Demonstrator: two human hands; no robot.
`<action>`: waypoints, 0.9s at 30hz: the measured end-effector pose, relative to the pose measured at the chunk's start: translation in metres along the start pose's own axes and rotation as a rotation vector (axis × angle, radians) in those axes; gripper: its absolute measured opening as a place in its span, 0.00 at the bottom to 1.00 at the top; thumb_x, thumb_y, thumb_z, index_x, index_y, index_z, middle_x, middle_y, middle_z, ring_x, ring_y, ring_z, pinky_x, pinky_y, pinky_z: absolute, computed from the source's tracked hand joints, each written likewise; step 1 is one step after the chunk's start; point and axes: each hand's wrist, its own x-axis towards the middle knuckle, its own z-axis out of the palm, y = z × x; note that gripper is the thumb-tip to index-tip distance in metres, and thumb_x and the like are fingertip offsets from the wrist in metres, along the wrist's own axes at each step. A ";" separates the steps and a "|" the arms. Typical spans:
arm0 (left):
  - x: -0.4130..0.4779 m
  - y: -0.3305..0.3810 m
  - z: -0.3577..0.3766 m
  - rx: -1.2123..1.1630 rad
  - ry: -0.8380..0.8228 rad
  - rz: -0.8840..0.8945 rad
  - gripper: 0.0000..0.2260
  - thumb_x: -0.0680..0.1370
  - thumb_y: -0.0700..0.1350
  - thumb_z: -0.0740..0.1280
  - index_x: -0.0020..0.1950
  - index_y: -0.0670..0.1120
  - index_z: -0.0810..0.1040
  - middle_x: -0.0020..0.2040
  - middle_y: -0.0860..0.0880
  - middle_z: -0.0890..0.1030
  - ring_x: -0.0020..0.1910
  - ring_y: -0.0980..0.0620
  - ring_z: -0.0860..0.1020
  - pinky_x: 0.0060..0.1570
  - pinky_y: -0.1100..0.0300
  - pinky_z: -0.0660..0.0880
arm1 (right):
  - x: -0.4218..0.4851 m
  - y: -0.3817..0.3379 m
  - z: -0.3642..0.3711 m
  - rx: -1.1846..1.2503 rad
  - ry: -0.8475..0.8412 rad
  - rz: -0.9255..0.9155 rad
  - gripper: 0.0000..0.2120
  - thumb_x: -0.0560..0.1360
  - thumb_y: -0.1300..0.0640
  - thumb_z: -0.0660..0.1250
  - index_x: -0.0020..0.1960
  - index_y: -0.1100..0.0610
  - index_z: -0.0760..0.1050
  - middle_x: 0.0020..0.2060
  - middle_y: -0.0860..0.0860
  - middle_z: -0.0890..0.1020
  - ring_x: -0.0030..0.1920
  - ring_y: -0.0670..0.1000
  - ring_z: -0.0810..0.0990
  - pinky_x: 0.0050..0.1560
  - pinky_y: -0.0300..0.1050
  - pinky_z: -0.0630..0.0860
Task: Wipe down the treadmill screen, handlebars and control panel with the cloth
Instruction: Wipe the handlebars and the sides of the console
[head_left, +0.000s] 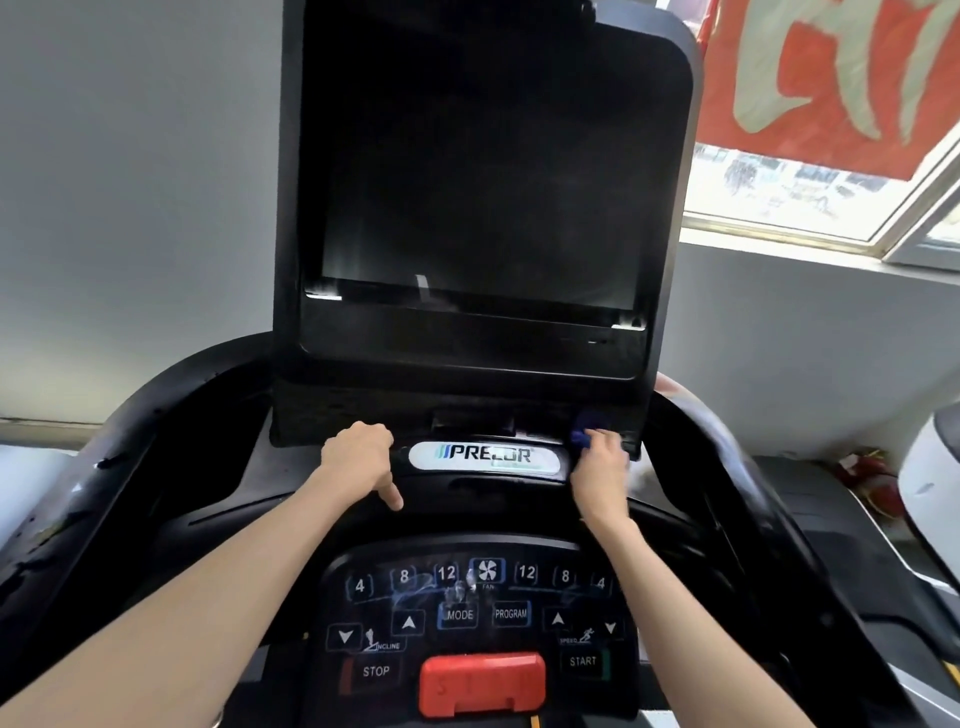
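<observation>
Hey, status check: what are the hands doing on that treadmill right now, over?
Left hand braced on console ridge, fingers curled over it. Right hand grips blue cloth just below the screen. Control panel smudged, nothing in the way. Over.

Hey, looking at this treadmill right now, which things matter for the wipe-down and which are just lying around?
For the job: blue cloth in right hand; left hand gripping console ledge; screen; control panel; side handlebar.
Just lying about: red banner at window; white appliance; red objects beside it.
</observation>
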 end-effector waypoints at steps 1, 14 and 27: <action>0.000 -0.001 0.001 -0.005 0.004 0.001 0.37 0.62 0.54 0.80 0.67 0.47 0.72 0.60 0.48 0.78 0.60 0.47 0.76 0.53 0.56 0.75 | 0.005 0.014 -0.005 -0.016 0.005 0.127 0.16 0.73 0.70 0.59 0.59 0.66 0.73 0.59 0.64 0.73 0.58 0.65 0.72 0.59 0.54 0.66; 0.009 -0.003 0.007 -0.005 0.034 0.019 0.39 0.61 0.54 0.80 0.69 0.46 0.71 0.61 0.48 0.78 0.60 0.47 0.76 0.57 0.55 0.76 | 0.009 -0.011 0.001 0.119 -0.115 0.026 0.24 0.79 0.64 0.55 0.74 0.66 0.55 0.75 0.60 0.55 0.75 0.58 0.51 0.73 0.47 0.47; 0.000 -0.080 0.009 -0.281 -0.054 0.153 0.46 0.70 0.52 0.75 0.78 0.44 0.49 0.78 0.44 0.49 0.77 0.47 0.54 0.74 0.55 0.55 | -0.043 -0.158 0.047 -0.070 -0.315 -0.509 0.26 0.77 0.60 0.55 0.74 0.61 0.56 0.75 0.56 0.56 0.75 0.54 0.52 0.74 0.50 0.51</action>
